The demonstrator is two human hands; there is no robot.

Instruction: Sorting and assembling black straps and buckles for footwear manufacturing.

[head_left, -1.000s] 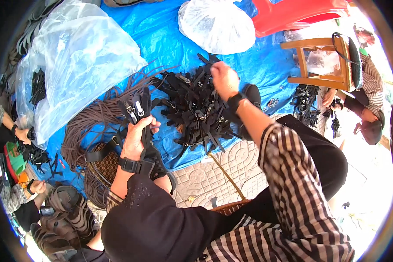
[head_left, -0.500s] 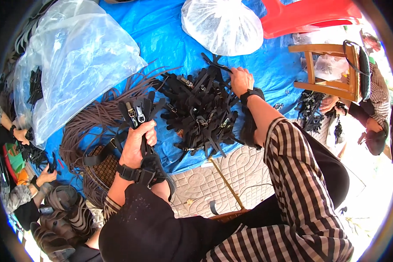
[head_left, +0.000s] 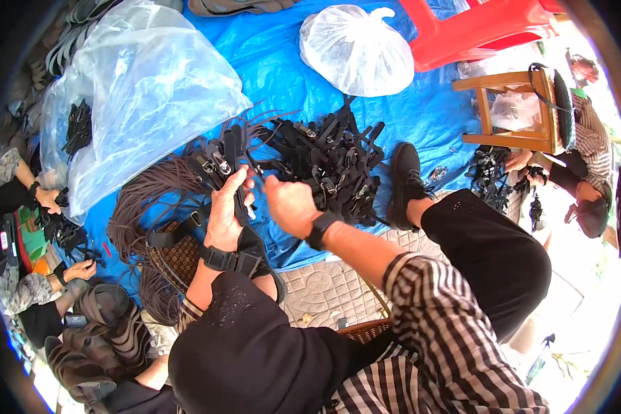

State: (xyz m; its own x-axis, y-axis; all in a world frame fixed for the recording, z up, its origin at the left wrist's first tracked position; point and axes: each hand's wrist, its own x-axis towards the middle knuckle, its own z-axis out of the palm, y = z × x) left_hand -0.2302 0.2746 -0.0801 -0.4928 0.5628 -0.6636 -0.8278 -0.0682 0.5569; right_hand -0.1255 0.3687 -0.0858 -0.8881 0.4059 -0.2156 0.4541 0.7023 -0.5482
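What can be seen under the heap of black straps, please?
Blue tarp shows around the heap of black straps; what lies directly beneath its middle is covered.

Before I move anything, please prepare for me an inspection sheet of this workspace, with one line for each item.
Surface: blue sheet, creased, with patterned paving beyond its near edge.
Job's things: black straps with metal buckles in a bunch; a pile of similar straps on the sheet.
Clutter: brown cords in a heap, a large clear bag, a tied white bag.
Hands: left hand holds the bunch; right hand is beside it, fingers curled, grip unclear.
Cables: nothing seen.
Surroundings: red plastic furniture, a wooden stool, a person at right, other people's hands at left.
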